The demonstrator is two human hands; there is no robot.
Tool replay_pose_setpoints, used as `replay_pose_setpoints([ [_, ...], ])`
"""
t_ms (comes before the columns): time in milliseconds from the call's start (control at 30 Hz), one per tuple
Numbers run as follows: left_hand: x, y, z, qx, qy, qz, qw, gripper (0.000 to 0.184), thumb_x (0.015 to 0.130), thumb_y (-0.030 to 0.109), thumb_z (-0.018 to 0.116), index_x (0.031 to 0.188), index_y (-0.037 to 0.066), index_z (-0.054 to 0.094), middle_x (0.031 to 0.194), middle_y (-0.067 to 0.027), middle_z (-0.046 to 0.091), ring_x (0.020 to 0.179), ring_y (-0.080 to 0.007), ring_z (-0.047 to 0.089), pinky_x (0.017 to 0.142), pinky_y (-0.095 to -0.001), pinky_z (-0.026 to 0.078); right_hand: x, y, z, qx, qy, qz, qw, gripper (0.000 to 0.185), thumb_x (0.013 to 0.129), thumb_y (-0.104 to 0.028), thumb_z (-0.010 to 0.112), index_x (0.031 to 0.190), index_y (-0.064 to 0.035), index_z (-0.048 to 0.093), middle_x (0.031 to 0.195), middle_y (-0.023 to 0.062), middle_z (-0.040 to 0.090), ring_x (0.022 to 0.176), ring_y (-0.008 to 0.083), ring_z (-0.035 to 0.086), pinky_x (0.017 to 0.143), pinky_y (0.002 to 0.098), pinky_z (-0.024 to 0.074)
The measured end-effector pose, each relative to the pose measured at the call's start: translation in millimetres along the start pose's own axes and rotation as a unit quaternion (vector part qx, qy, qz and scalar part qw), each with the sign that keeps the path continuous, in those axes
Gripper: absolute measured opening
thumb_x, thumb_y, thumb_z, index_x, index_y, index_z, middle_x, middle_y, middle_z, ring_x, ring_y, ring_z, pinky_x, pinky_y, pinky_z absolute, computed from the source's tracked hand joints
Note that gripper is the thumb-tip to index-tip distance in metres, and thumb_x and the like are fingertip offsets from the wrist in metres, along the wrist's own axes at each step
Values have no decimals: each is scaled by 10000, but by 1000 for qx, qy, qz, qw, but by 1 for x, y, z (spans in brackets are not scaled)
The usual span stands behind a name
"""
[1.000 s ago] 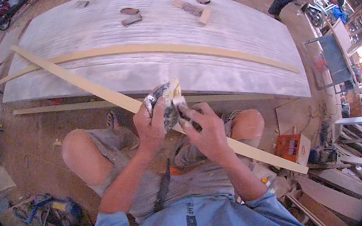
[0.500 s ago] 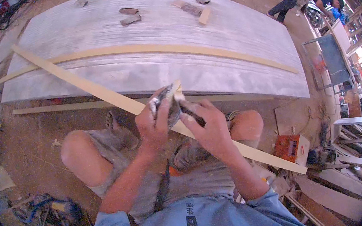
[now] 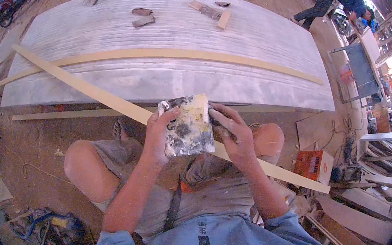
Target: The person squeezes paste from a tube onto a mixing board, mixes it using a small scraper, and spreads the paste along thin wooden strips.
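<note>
Board (image 3: 189, 128) turned from steep tilt to broad face showing, left hand (image 3: 156, 134) gripping its left side, thumb on top, strip (image 3: 86, 88) passing behind, right hand (image 3: 236, 130) by its right edge, fingers curled, hold unclear

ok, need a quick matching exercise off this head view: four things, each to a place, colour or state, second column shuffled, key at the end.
Things
1. square slab
2. left hand
3. diagonal strip
4. lettered box

Descriptions
A. thumb resting on the slab's face
B. orange-red, off to the person's right
C. blotched white, black and yellow
D. pale yellow, passing behind the slab

Pairs: 1-C; 2-A; 3-D; 4-B
</note>
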State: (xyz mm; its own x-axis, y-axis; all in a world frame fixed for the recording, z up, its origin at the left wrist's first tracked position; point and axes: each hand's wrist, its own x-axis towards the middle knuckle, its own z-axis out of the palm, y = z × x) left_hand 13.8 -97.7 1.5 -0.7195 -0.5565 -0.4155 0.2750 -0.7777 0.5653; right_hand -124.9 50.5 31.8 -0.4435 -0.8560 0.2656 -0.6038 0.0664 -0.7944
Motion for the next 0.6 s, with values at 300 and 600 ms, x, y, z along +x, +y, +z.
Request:
replay_pose_setpoints([
  [300, -9, -7, 0, -40, 20, 50, 998, 248, 899, 137, 621, 1077, -34, 617, 935, -115, 702, 788, -199, 719, 703, -344, 618, -18, 42, -6, -115, -35, 9, 993, 470, 851, 36, 598, 1290, -125, 641, 1286, 153, 595, 1188, 312, 572, 1020, 389, 449],
  [600, -8, -12, 13, 50, 51, 173, 982, 256, 967, 152, 591, 1168, -6, 596, 1042, -73, 679, 884, -132, 672, 771, -302, 570, -36, -20, -3, 341, 32, 283, 896, 272, 1033, -215, 471, 1160, -3, 583, 908, 75, 660, 725, 137, 603, 628, 287, 495],
])
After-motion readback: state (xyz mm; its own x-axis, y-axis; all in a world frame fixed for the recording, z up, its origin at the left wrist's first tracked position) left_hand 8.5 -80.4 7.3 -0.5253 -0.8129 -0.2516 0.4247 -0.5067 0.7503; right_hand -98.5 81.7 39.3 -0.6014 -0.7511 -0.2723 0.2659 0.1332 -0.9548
